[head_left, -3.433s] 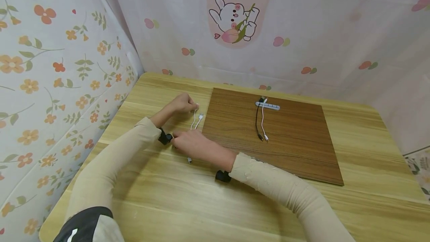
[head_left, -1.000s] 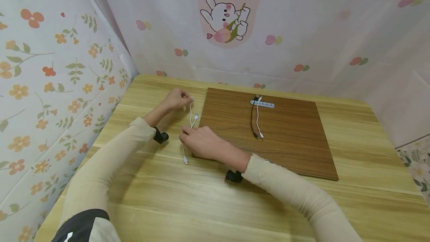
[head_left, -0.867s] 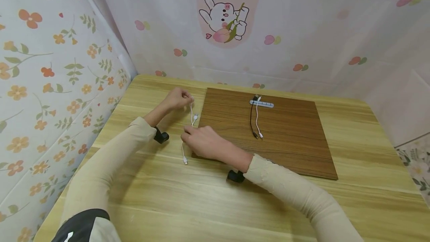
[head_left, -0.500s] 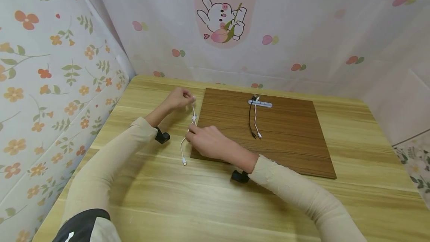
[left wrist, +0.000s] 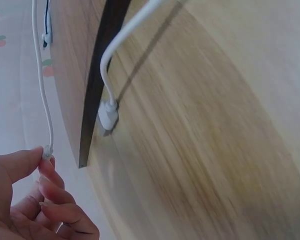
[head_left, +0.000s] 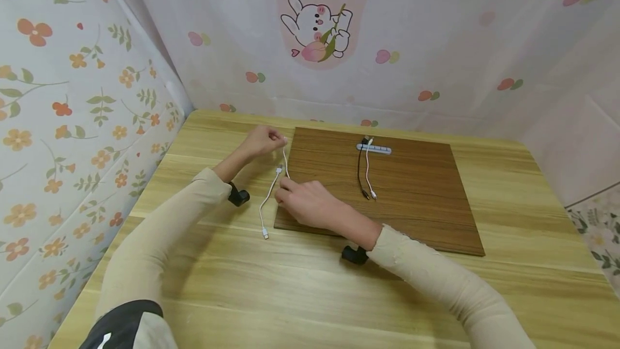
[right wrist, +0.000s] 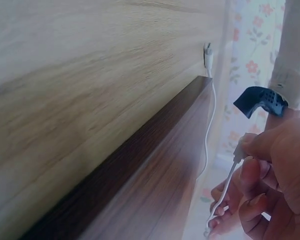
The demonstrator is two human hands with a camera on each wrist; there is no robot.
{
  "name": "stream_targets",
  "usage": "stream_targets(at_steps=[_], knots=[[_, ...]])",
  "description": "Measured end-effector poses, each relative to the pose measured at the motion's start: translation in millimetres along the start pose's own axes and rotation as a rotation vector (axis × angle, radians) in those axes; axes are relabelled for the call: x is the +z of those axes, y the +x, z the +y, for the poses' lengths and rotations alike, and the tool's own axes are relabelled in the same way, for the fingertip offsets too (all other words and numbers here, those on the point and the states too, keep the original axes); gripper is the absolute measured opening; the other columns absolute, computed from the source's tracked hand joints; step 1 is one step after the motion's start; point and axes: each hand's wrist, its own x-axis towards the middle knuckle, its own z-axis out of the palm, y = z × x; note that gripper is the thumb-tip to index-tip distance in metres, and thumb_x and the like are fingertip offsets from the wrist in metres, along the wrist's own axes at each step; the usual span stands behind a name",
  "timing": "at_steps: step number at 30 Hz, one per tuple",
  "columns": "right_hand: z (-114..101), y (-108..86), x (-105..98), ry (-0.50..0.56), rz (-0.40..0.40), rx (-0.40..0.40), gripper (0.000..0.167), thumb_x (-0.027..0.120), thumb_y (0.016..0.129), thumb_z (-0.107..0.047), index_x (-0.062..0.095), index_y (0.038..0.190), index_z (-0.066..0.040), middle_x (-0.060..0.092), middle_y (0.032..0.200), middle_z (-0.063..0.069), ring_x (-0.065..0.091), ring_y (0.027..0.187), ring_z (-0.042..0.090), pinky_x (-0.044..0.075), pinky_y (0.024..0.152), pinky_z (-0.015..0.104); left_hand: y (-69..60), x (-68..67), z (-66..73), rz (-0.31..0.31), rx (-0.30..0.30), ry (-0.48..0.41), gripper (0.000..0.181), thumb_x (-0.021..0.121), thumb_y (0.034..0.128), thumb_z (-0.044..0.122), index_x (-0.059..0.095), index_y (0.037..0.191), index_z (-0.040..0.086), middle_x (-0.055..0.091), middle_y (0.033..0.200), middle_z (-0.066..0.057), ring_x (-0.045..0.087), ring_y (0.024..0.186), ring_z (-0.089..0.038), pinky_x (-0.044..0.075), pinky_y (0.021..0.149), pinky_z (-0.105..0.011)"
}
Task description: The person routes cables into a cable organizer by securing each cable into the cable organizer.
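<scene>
Just left of centre in the head view, your left hand (head_left: 263, 141) pinches one end of a white cable (left wrist: 41, 87) and your right hand (head_left: 306, 202) the other, beside the board (head_left: 416, 193), while a second cable (left wrist: 113, 45) lies on the table (head_left: 232, 284).

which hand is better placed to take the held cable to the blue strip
Probably the left hand: it pinches the far end of the held white cable, about as far back as the blue strip. The right hand pinches the near end.
</scene>
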Motion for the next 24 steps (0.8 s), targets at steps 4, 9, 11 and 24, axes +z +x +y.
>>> stream_targets(at_steps=[4,9,11,24], knots=[[2,-4.0,-1,0.024,0.025,0.0,0.007,0.064,0.102,-0.015,0.069,0.099,-0.013,0.053,0.093,0.001,0.042,0.052,0.01,0.036,0.043,0.025,1.4,2.4,5.8,-0.007,0.015,-0.01,0.027,0.067,0.099,0.021,0.071,0.106,-0.005,0.067,0.105,-0.017,0.059,0.093,-0.029,0.047,0.076,-0.036],[6,-10.2,-2,0.036,0.021,0.014,0.007,0.064,0.102,-0.014,0.069,0.097,-0.013,0.052,0.092,0.0,0.042,0.052,0.01,0.036,0.043,0.024,5.0,7.1,11.2,-0.007,0.026,-0.027,0.027,0.068,0.0987,0.024,0.071,0.104,-0.002,0.067,0.108,-0.017,0.06,0.099,-0.03,0.048,0.082,-0.041],[8,-13.1,-3,0.036,0.018,0.025,0.006,0.065,0.102,-0.015,0.069,0.097,-0.012,0.051,0.092,0.0,0.041,0.052,0.01,0.036,0.043,0.024,6.7,8.5,13.1,-0.01,0.029,-0.036,0.027,0.069,0.0989,0.024,0.071,0.105,-0.002,0.066,0.109,-0.017,0.06,0.101,-0.031,0.048,0.084,-0.042],[19,-31.2,-8,0.066,0.021,0.063,0.005,0.069,0.1,-0.015,0.07,0.099,-0.01,0.05,0.092,0.001,0.04,0.05,0.01,0.034,0.041,0.024,15.1,16.4,26.6,-0.009,0.042,-0.089,0.025,0.07,0.0976,0.023,0.07,0.102,-0.002,0.065,0.103,-0.015,0.059,0.096,-0.028,0.047,0.078,-0.036]])
